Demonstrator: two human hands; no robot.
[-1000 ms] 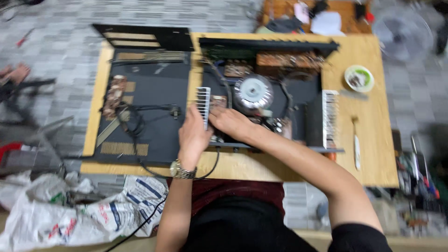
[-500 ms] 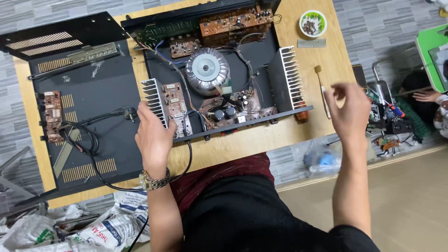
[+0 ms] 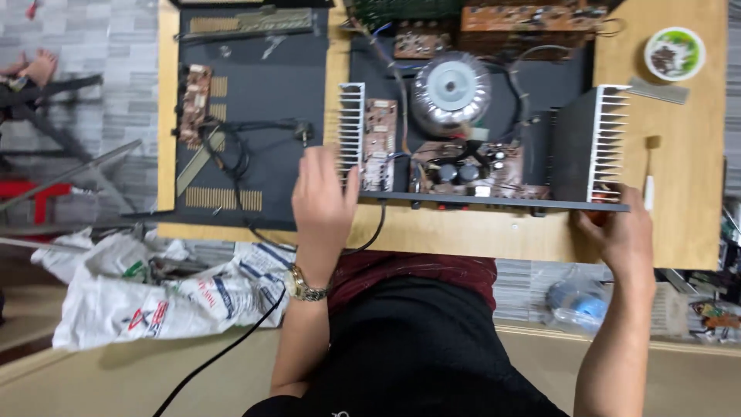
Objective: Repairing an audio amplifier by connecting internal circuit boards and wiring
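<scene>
open amplifier chassis (image 3: 478, 147) lying on wooden worktop (image 3: 687, 154)
left hand (image 3: 323, 202) is resting flat, fingers spread, against left finned heatsink (image 3: 351, 127); right hand (image 3: 617, 235) is gripping the chassis's near right corner.

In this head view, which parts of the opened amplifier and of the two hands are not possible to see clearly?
- Right hand: its fingertips are hidden behind the amplifier chassis corner, so the grip is unclear.
- Left hand: the palm is hidden; only its back shows, over the left heat sink.
- Rear circuit boards: cut off by the top edge.
- Small bowl: contents too small to identify.
</scene>
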